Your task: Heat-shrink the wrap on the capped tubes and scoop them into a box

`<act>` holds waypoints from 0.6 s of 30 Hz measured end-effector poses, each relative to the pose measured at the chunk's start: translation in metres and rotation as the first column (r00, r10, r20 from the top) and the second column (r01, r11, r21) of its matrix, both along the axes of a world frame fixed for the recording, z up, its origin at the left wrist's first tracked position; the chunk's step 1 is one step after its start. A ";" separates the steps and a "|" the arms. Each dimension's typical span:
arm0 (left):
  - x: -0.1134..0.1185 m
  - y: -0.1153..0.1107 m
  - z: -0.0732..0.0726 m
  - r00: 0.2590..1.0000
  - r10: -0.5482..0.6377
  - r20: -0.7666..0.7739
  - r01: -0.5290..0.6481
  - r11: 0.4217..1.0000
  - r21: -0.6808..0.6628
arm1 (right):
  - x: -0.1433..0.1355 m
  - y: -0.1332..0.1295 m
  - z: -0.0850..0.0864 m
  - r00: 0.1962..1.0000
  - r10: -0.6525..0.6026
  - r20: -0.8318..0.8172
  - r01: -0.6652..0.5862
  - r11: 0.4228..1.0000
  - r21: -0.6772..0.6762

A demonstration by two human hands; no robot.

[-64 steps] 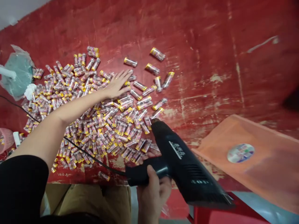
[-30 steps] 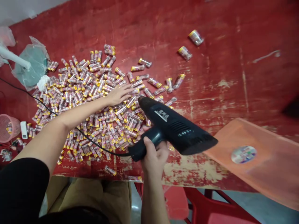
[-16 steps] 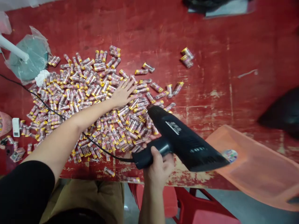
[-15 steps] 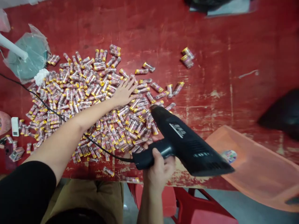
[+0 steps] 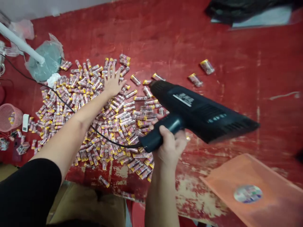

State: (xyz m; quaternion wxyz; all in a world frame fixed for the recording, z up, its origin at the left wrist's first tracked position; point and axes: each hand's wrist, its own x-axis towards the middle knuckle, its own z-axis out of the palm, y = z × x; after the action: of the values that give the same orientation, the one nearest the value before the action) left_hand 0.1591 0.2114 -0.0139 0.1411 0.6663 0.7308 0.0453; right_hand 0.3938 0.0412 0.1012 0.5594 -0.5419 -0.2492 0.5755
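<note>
A wide pile of small clear tubes with yellow ends (image 5: 78, 94) covers the left and middle of the red table. My left hand (image 5: 112, 84) is over the upper part of the pile, palm down with its fingers spread, holding nothing. Whether it touches the tubes cannot be told. My right hand (image 5: 169, 142) is wrapped round the handle of a black heat gun (image 5: 201, 110), whose nozzle points to the upper left, above the pile's right edge. From the handle a black cord (image 5: 101, 135) runs left across the pile.
An orange tray (image 5: 227, 173) bearing a round sticker lies at lower right. At upper left stands a lamp base (image 5: 47, 63) wrapped in plastic. A pink basket (image 5: 10, 117) is at far left, a black bag (image 5: 246, 11) at the top right. Two loose tube packs (image 5: 207, 66) lie right of the pile.
My left hand has moved up and left over the pile. The heat gun, in my right hand, has moved up and right. Tubes near the pile's right side have shifted, and the view has moved.
</note>
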 end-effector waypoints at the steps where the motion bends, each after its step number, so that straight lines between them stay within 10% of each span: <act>1: -0.007 0.001 -0.001 1.000 -0.008 -0.009 0.007 0.999 -0.040 | -0.004 0.009 -0.002 0.999 0.045 -0.019 -0.045 0.999 0.012; 5: -0.023 0.000 0.000 0.978 -0.207 0.028 0.208 0.975 -0.078 | -0.016 0.042 -0.007 0.985 0.160 -0.060 -0.156 0.986 0.063; 8: -0.043 0.023 -0.001 0.995 -0.104 0.008 0.104 0.994 0.032 | -0.021 0.060 -0.009 0.985 0.161 -0.066 -0.155 0.985 0.078; 13: -0.061 0.111 -0.020 0.986 0.143 -0.080 -0.141 0.990 0.028 | -0.021 0.066 -0.013 0.996 0.094 -0.012 -0.091 0.986 0.137; 18: -0.040 0.217 -0.047 0.968 -0.129 -0.217 0.149 0.985 0.081 | -0.021 0.056 -0.019 0.987 -0.093 0.129 0.093 0.996 0.011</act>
State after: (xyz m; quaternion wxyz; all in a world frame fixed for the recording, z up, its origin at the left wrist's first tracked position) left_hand 0.1194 0.4287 -0.0613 0.0334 0.7231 0.6900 -0.0003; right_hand 0.3728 0.0973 0.0819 0.5698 -0.5876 -0.2606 0.5119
